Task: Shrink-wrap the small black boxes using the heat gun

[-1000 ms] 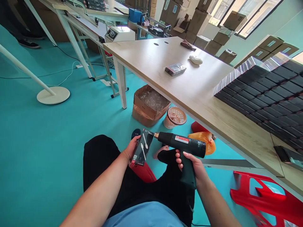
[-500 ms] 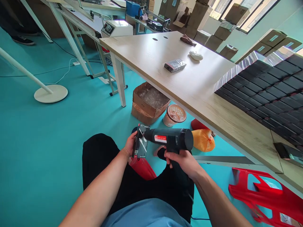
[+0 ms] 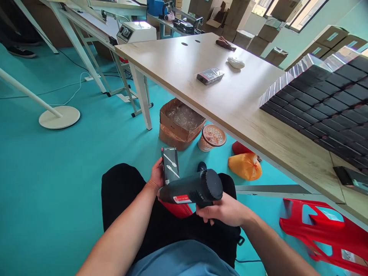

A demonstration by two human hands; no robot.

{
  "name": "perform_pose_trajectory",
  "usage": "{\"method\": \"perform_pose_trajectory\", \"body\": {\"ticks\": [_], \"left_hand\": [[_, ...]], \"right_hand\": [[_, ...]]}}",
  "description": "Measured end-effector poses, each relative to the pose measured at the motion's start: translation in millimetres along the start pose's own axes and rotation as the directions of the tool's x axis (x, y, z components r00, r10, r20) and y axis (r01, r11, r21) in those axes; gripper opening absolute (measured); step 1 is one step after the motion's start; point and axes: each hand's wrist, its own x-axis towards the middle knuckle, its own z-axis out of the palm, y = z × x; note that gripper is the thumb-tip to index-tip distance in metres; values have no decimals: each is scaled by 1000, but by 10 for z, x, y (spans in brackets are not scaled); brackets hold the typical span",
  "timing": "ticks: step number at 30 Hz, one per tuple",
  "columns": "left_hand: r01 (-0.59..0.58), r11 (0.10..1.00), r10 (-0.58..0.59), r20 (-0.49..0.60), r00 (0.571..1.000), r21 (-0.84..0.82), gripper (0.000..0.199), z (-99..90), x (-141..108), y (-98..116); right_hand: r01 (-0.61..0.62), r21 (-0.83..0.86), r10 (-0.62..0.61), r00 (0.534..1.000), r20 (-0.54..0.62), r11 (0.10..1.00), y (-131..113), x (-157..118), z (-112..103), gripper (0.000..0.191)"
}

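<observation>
My left hand grips a flat black box by its left edge; white cable-like shapes are printed on its face. In my right hand is a black heat gun with a red label, held by its handle. The gun's barrel points left and hides the lower end of the box. Whether the nozzle touches the box I cannot tell. Both hands are above my lap, in front of a red seat edge.
A wooden table carries a film-wrapped box, a white lump and stacked black boxes. Beneath stand a carton of clear film, a waste basket and an orange bag. A red plastic stool lies at right.
The heat gun has moved down and left, from the box's upper part to its lower end. The box has turned slightly and shows more of its face.
</observation>
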Motion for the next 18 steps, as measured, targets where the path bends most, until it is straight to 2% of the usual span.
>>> {"method": "perform_pose_trajectory", "body": {"ticks": [1,3,5,7,9,12,18], "left_hand": [[-17,1000,17,20,1000,-13,58,4,-4,4],[0,1000,1,57,998,-21,60,2,-15,6],[42,999,-41,77,996,-16,59,-6,-33,-2],[69,998,-70,75,995,5,56,-12,-51,-19],[77,997,-79,67,995,32,53,-11,-61,-35],[93,993,-97,48,994,73,49,-5,-58,-47],[123,986,-125,7,992,112,43,3,-78,-49]], "right_hand": [[0,59,1,1000,-15,998,40,-9,-4,22],[80,290,-22,980,-196,954,129,-7,-57,25],[194,560,34,928,-370,805,204,18,-166,32],[259,739,109,906,-409,621,242,45,-295,34],[270,817,132,914,-384,509,245,53,-395,29],[265,847,129,924,-360,462,226,38,-438,25],[248,840,137,926,-352,483,223,71,-387,23]]}}
